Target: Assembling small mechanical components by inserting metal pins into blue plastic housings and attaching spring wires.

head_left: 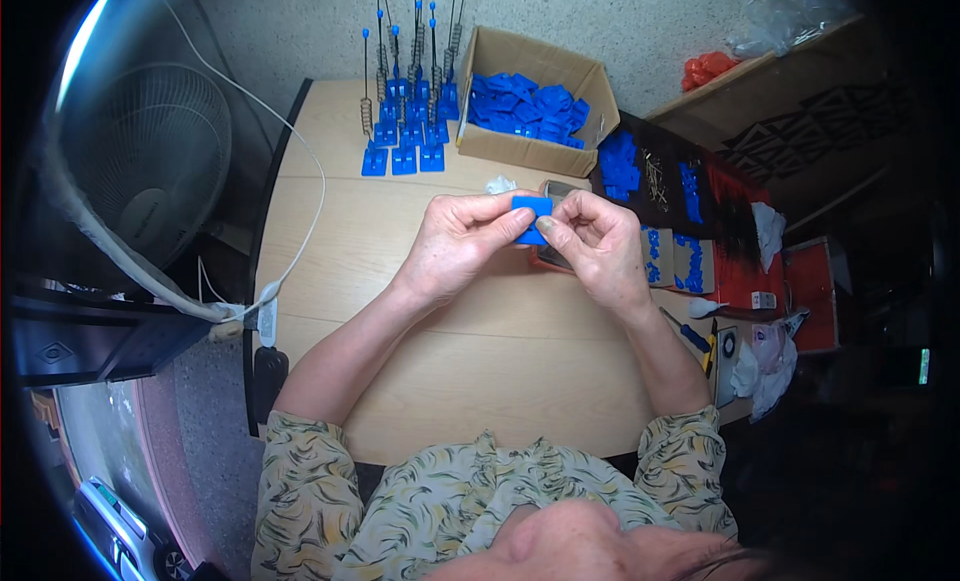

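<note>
Both bare forearms were brought in from the near edge and angled inward, so that the hands met at the middle of the scene. The left hand (455, 243) was held with its back turned upward, the fingers curled and the thumb and forefinger pinched together at its right side. The right hand (598, 243) was set just beside it, fingers bent, its thumb and forefinger pressed toward those of the left. The fingertips of the two hands were nearly touching. Both wrists were kept roughly straight and raised slightly, the elbows spread wide toward the near left and near right.
</note>
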{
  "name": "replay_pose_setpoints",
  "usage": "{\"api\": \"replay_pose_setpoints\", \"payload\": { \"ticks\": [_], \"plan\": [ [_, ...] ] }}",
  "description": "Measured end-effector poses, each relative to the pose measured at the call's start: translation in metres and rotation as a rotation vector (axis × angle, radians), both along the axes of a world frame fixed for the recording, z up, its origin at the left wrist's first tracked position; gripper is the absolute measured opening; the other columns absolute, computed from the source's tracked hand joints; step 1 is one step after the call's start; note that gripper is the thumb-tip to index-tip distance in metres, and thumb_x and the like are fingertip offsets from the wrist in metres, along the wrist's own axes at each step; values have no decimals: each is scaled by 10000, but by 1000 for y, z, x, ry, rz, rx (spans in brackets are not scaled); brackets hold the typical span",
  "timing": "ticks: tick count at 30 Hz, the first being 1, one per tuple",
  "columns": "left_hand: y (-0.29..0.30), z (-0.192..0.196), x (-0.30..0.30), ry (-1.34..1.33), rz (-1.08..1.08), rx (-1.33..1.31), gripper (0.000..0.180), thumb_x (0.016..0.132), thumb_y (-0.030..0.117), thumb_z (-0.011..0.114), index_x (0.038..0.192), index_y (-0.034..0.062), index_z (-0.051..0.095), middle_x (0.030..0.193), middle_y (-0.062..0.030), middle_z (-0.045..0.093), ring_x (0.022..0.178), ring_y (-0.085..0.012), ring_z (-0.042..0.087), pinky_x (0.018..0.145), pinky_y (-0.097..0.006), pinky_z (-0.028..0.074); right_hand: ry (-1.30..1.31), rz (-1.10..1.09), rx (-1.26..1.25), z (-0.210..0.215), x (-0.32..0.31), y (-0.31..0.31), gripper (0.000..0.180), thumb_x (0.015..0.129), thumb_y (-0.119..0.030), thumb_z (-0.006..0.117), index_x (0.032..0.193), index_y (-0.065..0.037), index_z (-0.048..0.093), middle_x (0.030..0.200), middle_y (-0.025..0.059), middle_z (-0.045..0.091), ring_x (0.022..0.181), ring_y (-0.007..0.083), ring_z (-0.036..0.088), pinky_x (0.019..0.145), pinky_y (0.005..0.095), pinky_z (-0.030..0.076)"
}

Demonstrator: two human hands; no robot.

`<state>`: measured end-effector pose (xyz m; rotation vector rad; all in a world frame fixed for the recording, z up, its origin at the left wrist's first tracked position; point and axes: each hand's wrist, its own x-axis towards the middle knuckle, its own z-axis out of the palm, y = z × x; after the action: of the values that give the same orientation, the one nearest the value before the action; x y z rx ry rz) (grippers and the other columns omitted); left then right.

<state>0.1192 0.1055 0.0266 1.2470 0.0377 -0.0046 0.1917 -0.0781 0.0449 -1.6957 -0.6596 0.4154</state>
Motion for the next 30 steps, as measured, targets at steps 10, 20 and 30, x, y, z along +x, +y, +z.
{"api": "replay_pose_setpoints", "payload": {
  "ticks": [10,20,30],
  "plan": [
    [25,49,19,-182,172,10,315,957,140,669,1222,-31,661,1078,-94,710,969,-146,672,898,-311,574,-214,-65,190,47,18,44,108,911,-60,710,914,22,640,839,19,664,763,43,598,690,215,513],
    [39,65,22,-284,208,35,329,960,142,665,1229,-47,650,1093,-108,703,979,-151,673,902,-302,570,-138,4,237,77,25,61,90,910,-39,701,921,38,655,855,46,688,784,66,658,704,209,551],
    [46,65,30,-144,152,-108,324,958,128,659,1227,-53,647,1102,-98,697,977,-124,661,841,-233,582,-74,30,194,76,40,64,173,890,-98,737,931,57,672,838,91,700,692,109,658,654,221,550]
  ]
}}
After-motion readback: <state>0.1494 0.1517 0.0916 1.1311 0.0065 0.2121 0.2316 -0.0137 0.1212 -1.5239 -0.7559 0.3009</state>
